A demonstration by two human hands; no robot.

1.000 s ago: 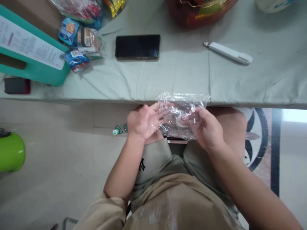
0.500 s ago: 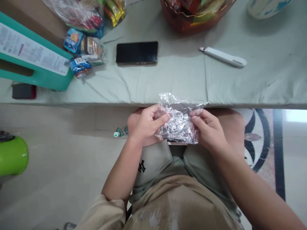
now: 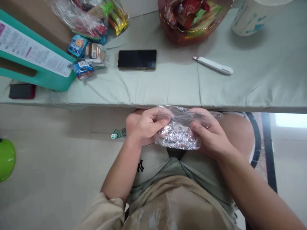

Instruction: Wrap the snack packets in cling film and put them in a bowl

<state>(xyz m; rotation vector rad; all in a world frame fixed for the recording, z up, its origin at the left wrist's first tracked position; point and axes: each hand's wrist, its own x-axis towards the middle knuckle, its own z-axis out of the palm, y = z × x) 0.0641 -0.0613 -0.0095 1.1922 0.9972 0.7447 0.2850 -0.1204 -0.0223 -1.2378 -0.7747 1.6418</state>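
Note:
A crinkled clear plastic bag (image 3: 179, 140) is stretched between my two hands, over my lap just in front of the table edge. My left hand (image 3: 150, 124) pinches its left side, thumb on top. On the right side, my right hand (image 3: 209, 132) grips the plastic, with its thumb on the near face and the fingers behind. Glare and wrinkles cover the bag, and whether anything lies inside I cannot tell. Beyond it on the table lie a black phone (image 3: 137, 59) and a white utility knife (image 3: 213, 65).
A green-clothed table (image 3: 168, 89) spans the front. On it stand a reddish bowl of snacks (image 3: 182, 36), a paper cup (image 3: 249, 19), packaged snacks (image 3: 82, 68), a green-edged box (image 3: 62, 83) and a dark red-edged case (image 3: 22, 91). Below are a bottle (image 3: 116, 134) and a green bin (image 3: 6, 159).
The bag's upper part has folded down and spread to the right, over my right hand. Both hands stay on the bag. The camera view has tilted slightly, showing more of the bowl and cup.

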